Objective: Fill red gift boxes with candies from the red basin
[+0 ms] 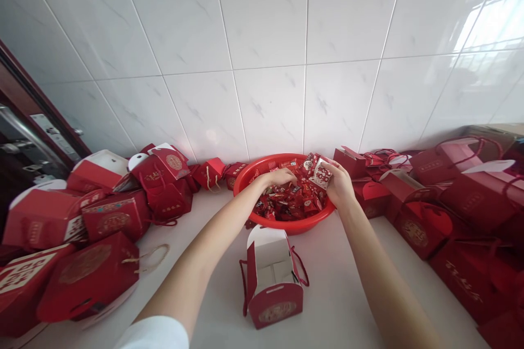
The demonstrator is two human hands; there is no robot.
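Observation:
A red plastic basket (301, 224) full of small red-wrapped candies (286, 208) stands against the wall. My left hand (283, 176) reaches over its left side, fingers curled down at the candies; what they pinch, if anything, is hidden. At the basket's right rim, my right hand (339, 182) is closed on patterned red-and-white candy packets (321, 173). Between my forearms, in front of the basket, a red gift box (275, 311) stands upright with its top open. Its white inside shows, and red cord handles hang at both sides.
Red gift boxes (117, 218) are piled on the left, one with a twine loop (158, 258). More red boxes (417, 229) crowd the right side. A white tiled wall (270, 109) rises behind the white tabletop (327, 289). A metal door handle (20, 125) is at far left.

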